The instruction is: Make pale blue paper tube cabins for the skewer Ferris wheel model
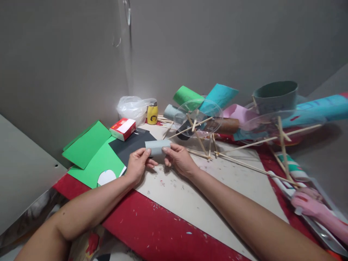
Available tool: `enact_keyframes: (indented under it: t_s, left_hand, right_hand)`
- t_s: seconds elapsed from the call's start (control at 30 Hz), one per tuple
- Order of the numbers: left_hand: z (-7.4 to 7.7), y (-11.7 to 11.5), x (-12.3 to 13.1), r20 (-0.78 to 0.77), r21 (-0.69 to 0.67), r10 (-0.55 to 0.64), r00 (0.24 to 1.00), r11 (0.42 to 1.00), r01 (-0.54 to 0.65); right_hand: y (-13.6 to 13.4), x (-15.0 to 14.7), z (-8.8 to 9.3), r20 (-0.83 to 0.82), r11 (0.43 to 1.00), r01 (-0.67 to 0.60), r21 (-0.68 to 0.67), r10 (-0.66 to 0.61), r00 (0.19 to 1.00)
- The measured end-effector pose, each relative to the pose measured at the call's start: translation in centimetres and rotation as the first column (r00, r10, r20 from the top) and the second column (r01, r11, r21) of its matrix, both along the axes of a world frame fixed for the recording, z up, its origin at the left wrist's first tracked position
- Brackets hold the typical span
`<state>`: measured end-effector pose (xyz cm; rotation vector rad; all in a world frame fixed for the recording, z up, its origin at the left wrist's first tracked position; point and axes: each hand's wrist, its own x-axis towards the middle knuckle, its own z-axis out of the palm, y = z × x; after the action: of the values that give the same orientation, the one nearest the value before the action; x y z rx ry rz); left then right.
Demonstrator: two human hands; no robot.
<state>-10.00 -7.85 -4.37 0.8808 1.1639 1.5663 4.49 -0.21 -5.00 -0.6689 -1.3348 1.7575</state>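
Note:
Between my two hands is a small pale grey-blue piece of paper (157, 148), held above the white board (187, 195). My left hand (138, 162) pinches its left end, thumb on top. At the other end, my right hand (179, 157) grips it between thumb and fingers. The piece looks curved or rolled, though I cannot tell whether it forms a full tube. Just behind and left of it lie black paper sheets (123, 146). Thin wooden sticks (201, 145), joined into a frame with clear round plastic discs (179, 123), stand beyond my right hand.
Green paper sheets (89, 145), a red and white box (123, 129), a plastic bag (132, 110) and a yellow container (152, 113) are at the left and back. Coloured paper tubes (219, 98) rise behind the sticks. A tray (323, 232) with a pink item (310, 206) sits at right.

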Motion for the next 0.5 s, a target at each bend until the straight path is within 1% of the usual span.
enact_keyframes:
  t_s: [0.2, 0.4, 0.5]
  left_hand:
    - [-0.05, -0.08, -0.1, -0.007, -0.015, 0.006, 1.0, 1.0, -0.006]
    - [0.11, -0.2, 0.02, 0.001, 0.017, 0.021, 1.0, 1.0, -0.021]
    - [0.24, -0.21, -0.03, -0.021, 0.02, 0.03, 0.999, 0.999, -0.029]
  right_hand:
    - [-0.07, 0.02, -0.05, 0.045, 1.0, -0.007, 0.013, 0.007, 0.999]
    - [-0.36, -0.15, 0.27, 0.019, 0.997, 0.031, -0.064, -0.03, 0.999]
    - [-0.64, -0.15, 0.62, 0.009, 0.994, 0.026, -0.102, -0.025, 1.0]
